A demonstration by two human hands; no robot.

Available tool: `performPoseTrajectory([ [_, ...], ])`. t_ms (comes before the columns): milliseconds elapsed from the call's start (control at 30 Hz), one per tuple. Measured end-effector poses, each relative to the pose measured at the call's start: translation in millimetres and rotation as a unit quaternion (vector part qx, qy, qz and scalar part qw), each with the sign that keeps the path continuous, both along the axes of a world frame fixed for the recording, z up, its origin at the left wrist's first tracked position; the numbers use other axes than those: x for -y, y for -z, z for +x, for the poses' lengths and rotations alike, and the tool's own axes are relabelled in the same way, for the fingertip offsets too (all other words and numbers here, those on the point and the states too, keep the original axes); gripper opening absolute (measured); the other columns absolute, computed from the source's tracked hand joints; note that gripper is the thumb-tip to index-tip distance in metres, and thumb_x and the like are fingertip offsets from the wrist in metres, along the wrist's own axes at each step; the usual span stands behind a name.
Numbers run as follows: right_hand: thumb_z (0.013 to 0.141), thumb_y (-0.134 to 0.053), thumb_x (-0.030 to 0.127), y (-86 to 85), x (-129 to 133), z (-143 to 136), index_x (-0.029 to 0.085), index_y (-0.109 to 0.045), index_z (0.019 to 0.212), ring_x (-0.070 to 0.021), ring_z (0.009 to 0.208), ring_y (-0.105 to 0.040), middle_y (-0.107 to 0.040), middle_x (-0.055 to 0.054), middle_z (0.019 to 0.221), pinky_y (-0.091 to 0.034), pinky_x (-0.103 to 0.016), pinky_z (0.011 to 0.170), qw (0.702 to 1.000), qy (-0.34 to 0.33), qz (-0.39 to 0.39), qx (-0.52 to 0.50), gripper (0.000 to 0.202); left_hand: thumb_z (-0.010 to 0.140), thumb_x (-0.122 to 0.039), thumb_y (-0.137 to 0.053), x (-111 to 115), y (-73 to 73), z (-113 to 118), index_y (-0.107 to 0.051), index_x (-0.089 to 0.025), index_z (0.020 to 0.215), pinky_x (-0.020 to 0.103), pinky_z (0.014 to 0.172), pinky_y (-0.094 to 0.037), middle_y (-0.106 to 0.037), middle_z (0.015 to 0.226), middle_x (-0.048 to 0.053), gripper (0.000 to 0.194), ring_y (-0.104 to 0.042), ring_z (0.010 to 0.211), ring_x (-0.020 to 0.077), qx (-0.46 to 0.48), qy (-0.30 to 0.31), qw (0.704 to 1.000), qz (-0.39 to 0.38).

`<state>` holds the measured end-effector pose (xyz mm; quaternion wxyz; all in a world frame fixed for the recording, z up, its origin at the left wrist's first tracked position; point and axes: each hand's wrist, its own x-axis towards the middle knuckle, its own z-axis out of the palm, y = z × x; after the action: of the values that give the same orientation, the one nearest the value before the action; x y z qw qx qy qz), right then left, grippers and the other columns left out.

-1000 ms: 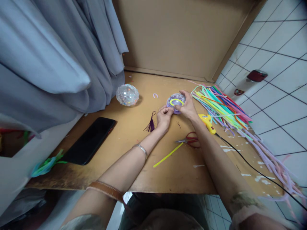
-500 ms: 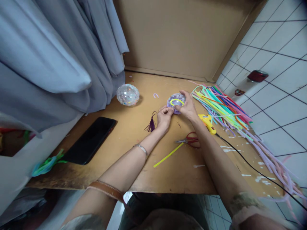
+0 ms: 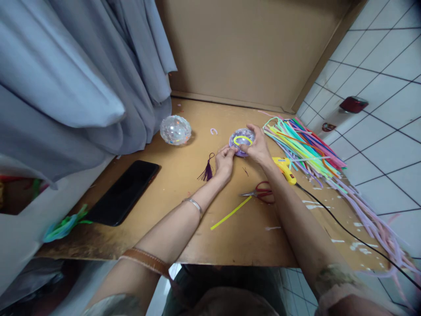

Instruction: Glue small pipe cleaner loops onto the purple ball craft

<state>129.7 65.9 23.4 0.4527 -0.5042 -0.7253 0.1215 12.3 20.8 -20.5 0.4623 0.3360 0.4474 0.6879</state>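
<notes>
A small clear dome with a purple rim (image 3: 232,139) sits on the table between my hands, with a yellow pipe-cleaner loop (image 3: 236,139) in it. My right hand (image 3: 258,147) grips the dome from the right, its thumb at the near side and a finger at the far edge. At the near left rim, the fingers of my left hand (image 3: 225,162) are pinched together; what lies between them is hidden. A dark purple tassel (image 3: 207,170) rests left of that hand. Nearer to me are red-handled scissors (image 3: 264,192) and a straight yellow pipe cleaner (image 3: 230,213).
A second clear dome (image 3: 175,130) and a black phone (image 3: 124,193) lie to the left. Rightward are a yellow glue gun (image 3: 284,170) with a black cord (image 3: 324,213) and a heap of coloured pipe cleaners (image 3: 305,142). A small pale U-shaped piece (image 3: 213,131) lies beyond my left hand.
My left fingertips have drawn back slightly to the left along the dome's near rim. The right hand and the dome look unmoved.
</notes>
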Motion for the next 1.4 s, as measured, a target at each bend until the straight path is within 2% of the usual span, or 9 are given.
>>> performPoseTrajectory([
  [133, 0.063, -0.073, 0.038, -0.1, 0.9, -0.4, 0.024, -0.053, 0.129, -0.0365, 0.128, -0.051, -0.054, -0.013, 0.135, -0.04, -0.06, 0.111, 1.0, -0.003, -0.008, -0.005, 0.07, 0.082, -0.035, -0.066, -3.5, 5.6, 0.0, -0.069, -0.019, 0.067, 0.036, 0.098, -0.048, -0.071, 0.087, 0.005, 0.022, -0.064, 0.104, 0.0226, -0.007, 0.009, 1.0, 0.021],
  [300, 0.061, -0.073, 0.035, 1.2, 0.3, -0.1, 0.024, -0.054, 0.127, -0.0354, 0.125, -0.053, -0.055, -0.012, 0.132, -0.042, -0.058, 0.11, 1.0, 0.002, 0.0, -0.007, 0.069, 0.082, -0.031, -0.064, -6.1, 9.7, -0.5, -0.067, -0.019, 0.068, 0.037, 0.099, -0.047, -0.071, 0.088, 0.005, 0.018, -0.063, 0.104, 0.0226, 0.002, 0.011, 1.0, 0.027],
  [667, 0.06, -0.073, 0.032, 1.6, -2.8, 3.0, 0.025, -0.055, 0.127, -0.0352, 0.124, -0.053, -0.055, -0.011, 0.13, -0.042, -0.059, 0.109, 1.0, -0.002, -0.011, -0.002, 0.069, 0.082, -0.028, -0.063, -4.4, 7.5, -0.8, -0.063, -0.019, 0.067, 0.031, 0.09, -0.047, -0.066, 0.079, 0.002, 0.018, -0.062, 0.092, 0.0187, 0.016, 0.029, 0.999, 0.029],
  [867, 0.06, -0.074, 0.031, -0.6, -1.1, 2.8, 0.025, -0.056, 0.126, -0.0352, 0.123, -0.054, -0.056, -0.011, 0.129, -0.043, -0.059, 0.109, 1.0, 0.004, -0.021, -0.002, 0.07, 0.08, -0.031, -0.068, 3.2, 0.5, -2.6, -0.061, -0.018, 0.064, 0.028, 0.084, -0.047, -0.063, 0.073, 0.001, 0.021, -0.06, 0.083, 0.0163, 0.017, 0.047, 0.998, 0.029],
  [1067, 0.058, -0.074, 0.03, -1.7, -0.9, 2.5, 0.025, -0.056, 0.125, -0.0337, 0.121, -0.055, -0.056, -0.01, 0.128, -0.046, -0.056, 0.107, 1.0, 0.013, -0.025, -0.002, 0.069, 0.073, -0.026, -0.073, 7.7, -6.3, -3.1, -0.065, -0.018, 0.063, 0.031, 0.089, -0.047, -0.066, 0.074, 0.002, 0.016, -0.062, 0.089, 0.0178, 0.004, 0.048, 0.999, 0.01],
  [1400, 0.062, -0.072, 0.035, -1.2, -0.4, 1.4, 0.025, -0.053, 0.128, -0.0344, 0.126, -0.052, -0.053, -0.011, 0.134, -0.041, -0.057, 0.11, 0.999, 0.007, -0.039, -0.005, 0.069, 0.07, -0.025, -0.075, 5.3, -1.6, -2.4, -0.071, -0.018, 0.065, 0.036, 0.098, -0.047, -0.069, 0.08, 0.004, 0.009, -0.064, 0.097, 0.0207, -0.025, 0.035, 0.999, 0.008],
])
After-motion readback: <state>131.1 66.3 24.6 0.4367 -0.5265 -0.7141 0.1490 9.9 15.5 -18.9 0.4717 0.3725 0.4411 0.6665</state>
